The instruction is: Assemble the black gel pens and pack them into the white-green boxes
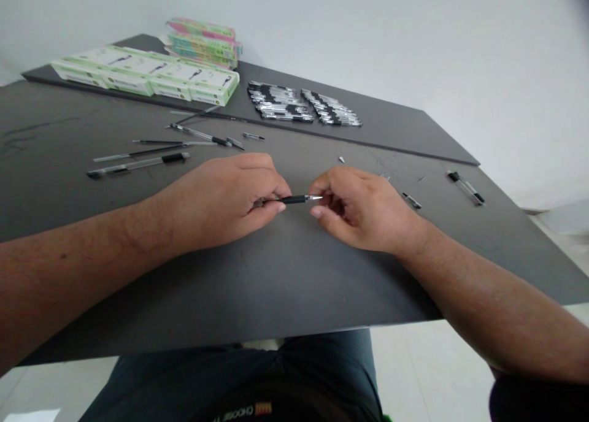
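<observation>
My left hand [230, 195] is closed, holding a ballpoint pen [294, 199] level between thumb and fingers. The pen's black grip and silver cone tip stick out to the right; its rear part is hidden in the palm. At the tip, my right hand [363, 207] has its fingers curled, with thumb and index finger apart on either side of the metal cone. No firm grip on the cone shows there. Beyond the hands lies a small loose silver cone tip [341, 159] on the grey table [276, 287].
Pen barrels and refills [138, 164] lie at left, with a short clear cap [253, 136] nearby. A raised grey board [391, 124] carries green-white boxes [211, 88], colourful cartons [202, 38] and rows of pens [280, 103]. On the right are a pen part [466, 187] and another cap [411, 201].
</observation>
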`<state>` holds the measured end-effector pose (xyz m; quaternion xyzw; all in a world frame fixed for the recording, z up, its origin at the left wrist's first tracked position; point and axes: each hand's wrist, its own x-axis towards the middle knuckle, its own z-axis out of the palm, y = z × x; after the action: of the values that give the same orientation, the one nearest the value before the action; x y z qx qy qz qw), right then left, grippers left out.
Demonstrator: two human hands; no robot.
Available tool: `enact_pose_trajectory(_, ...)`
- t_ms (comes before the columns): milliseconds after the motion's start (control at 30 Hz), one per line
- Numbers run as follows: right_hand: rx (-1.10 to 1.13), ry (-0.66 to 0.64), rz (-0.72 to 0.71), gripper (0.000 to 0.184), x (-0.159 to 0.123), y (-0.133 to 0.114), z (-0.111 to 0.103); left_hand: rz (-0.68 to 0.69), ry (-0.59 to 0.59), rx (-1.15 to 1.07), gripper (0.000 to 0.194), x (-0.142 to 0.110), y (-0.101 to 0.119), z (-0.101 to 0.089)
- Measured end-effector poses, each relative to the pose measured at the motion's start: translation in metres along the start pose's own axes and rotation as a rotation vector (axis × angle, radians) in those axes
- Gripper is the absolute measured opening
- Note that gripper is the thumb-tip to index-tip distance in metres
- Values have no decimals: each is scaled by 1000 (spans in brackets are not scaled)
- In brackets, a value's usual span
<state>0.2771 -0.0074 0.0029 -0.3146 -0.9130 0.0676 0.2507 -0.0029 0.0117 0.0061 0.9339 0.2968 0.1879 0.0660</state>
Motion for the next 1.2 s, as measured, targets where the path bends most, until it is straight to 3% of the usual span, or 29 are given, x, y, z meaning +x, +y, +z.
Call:
enact_pose_trajectory(233,-59,-78,75,35,0,-1,-1,22,2,10,27,0,-5,2)
enact_pose_trajectory(467,-38,-41,20,25,1,-3,-1,34,-13,35,28,-1,-2,0)
enact_pose_trajectory(667,147,-36,148,26,2,-3,2,61,15,119,31,-3,-1,-2)
enact_pose_trajectory(867,73,-45,71,27,2,-1,3,50,-33,93,29,-2,-1,-1)
enact_pose_trajectory(1067,262,-142,279,30,5,-4,4,78,22,119,29,-7,-6,3)
enact_pose_trajectory(1200,199,-104,166,20,6,-3,5,61,14,56,24,-5,-9,4)
